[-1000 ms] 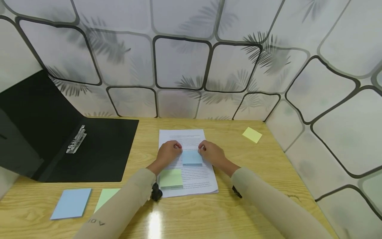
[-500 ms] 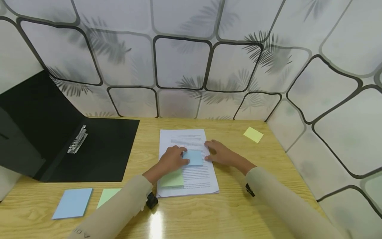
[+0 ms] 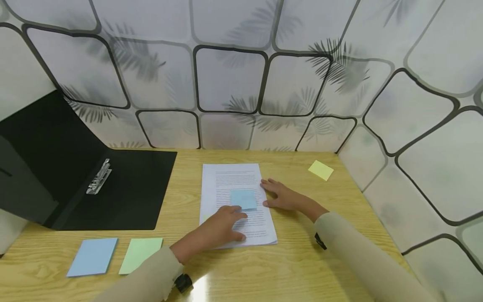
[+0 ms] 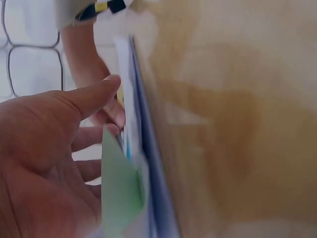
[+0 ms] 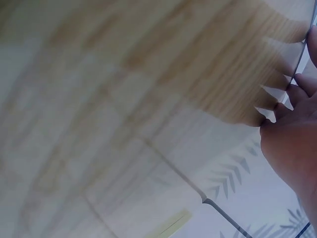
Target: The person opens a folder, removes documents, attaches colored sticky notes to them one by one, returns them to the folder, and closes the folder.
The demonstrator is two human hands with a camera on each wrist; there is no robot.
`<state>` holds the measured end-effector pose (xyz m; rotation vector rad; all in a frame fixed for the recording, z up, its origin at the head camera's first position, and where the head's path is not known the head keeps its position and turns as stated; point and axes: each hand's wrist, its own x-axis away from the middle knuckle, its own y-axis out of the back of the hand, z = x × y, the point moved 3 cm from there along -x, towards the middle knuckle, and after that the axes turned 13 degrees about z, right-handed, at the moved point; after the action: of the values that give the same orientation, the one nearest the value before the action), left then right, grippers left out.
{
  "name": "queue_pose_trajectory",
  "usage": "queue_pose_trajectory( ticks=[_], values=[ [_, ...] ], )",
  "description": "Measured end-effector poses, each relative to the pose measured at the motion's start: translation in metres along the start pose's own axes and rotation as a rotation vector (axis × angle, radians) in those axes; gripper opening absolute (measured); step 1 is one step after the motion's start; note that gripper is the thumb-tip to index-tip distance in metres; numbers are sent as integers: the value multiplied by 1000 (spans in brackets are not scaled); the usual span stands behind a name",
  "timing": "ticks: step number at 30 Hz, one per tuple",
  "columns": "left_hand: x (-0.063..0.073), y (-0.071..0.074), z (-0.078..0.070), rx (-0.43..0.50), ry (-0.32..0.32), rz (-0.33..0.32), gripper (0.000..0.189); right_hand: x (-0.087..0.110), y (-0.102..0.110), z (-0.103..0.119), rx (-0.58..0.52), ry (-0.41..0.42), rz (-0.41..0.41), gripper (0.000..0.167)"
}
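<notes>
Left wrist: green note (image 4: pixel 118 186), seemingly tilted

Left hand (image 3: pixel 222 228) and right hand (image 3: pixel 281 196) lie low, well apart, fingers pointing inward.

Both forearms angle in from the lower corners, the left forearm (image 3: pixel 145 279) and the right forearm (image 3: pixel 360 251) bare only near the wrists; the right hand reaches farther forward, its thumb spread from its fingers, while the left thumb (image 4: pixel 96 96) extends away from loosely bent fingers.
</notes>
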<state>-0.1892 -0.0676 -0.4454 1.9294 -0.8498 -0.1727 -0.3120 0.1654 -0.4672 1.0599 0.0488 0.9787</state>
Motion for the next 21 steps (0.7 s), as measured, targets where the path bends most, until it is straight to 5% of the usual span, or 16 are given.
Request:
queue_pose_trajectory(
  ticks=[6,14,21],
  values=[
    [6,-11,-8,-54,10,40,66,0,-1,-2,-3,-5,-7,80],
    [10,-8,-9,1,4,62,66,0,0,-2,-8,-25,-3,80],
    [8,-7,-2,83,-32,73,33,3,1,-4,-69,-36,-4,80]
  ],
)
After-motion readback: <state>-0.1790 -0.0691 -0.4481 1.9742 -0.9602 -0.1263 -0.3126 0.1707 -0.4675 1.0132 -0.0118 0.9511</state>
